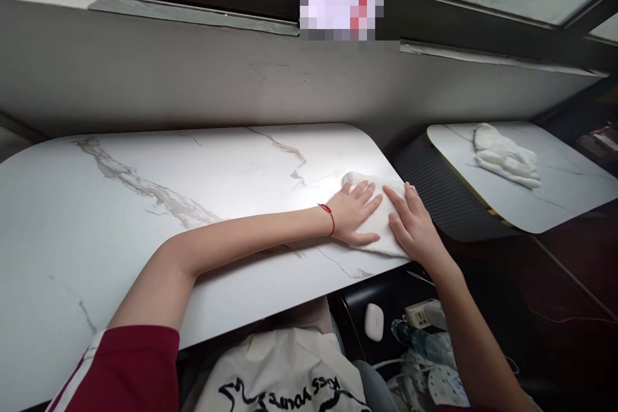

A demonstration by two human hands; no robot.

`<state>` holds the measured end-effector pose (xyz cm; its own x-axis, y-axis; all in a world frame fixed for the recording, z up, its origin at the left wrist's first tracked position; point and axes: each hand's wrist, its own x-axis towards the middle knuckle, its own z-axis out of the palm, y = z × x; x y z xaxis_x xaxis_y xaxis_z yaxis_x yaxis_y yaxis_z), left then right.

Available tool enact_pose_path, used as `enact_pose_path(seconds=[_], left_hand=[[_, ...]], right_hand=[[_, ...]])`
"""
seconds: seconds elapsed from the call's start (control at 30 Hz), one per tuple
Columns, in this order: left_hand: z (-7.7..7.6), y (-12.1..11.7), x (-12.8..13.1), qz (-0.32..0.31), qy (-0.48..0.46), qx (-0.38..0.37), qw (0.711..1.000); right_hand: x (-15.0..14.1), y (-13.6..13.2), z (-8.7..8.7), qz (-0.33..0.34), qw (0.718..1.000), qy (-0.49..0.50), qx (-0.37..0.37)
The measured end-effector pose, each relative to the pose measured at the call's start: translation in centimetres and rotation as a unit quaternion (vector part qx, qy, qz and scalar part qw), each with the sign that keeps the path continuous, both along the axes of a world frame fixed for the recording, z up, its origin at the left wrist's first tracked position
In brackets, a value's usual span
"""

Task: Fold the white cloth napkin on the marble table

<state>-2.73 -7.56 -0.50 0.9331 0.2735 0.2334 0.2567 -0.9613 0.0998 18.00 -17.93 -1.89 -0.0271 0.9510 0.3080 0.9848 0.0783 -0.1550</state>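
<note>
A folded white cloth (385, 230) lies flat on the right end of a white marble-patterned table (232, 170). My left hand (353, 214) rests on the cloth's left part, palm down, with its fingers spread. A red cord bracelet (330, 219) circles that wrist. On the cloth's right side, by the table's edge, my right hand (414, 224) is laid down with its fingers stretched out and partly apart. Both hands touch the cloth from above, and neither is wrapped round it. The cloth beneath the palms is hidden.
A second marble-patterned table (555, 196) stands to the right, with a crumpled white cloth (506, 156) on it. Below the near edge, a black surface holds a white earbud case (374, 322), a plastic bottle (429, 342) and cables. A wall (193, 71) runs behind the tables.
</note>
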Motion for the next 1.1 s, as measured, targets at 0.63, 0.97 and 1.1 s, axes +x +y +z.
enact_pose_path(seconds=[0.63, 0.97, 1.1], left_hand=[[0.5, 8.1, -1.1, 0.104, 0.043, -0.051, 0.992], [1.3, 12.1, -3.5, 0.165, 0.060, -0.052, 0.983], [1.5, 14.2, -4.7, 0.182, 0.052, -0.049, 0.981]], right_hand=[[1.8, 13.8, -0.4, 0.093, 0.996, -0.006, -0.006], [-0.7, 20.9, -0.4, 0.117, 0.993, 0.009, 0.003], [-2.6, 22.8, -0.1, 0.088, 0.996, 0.002, -0.003]])
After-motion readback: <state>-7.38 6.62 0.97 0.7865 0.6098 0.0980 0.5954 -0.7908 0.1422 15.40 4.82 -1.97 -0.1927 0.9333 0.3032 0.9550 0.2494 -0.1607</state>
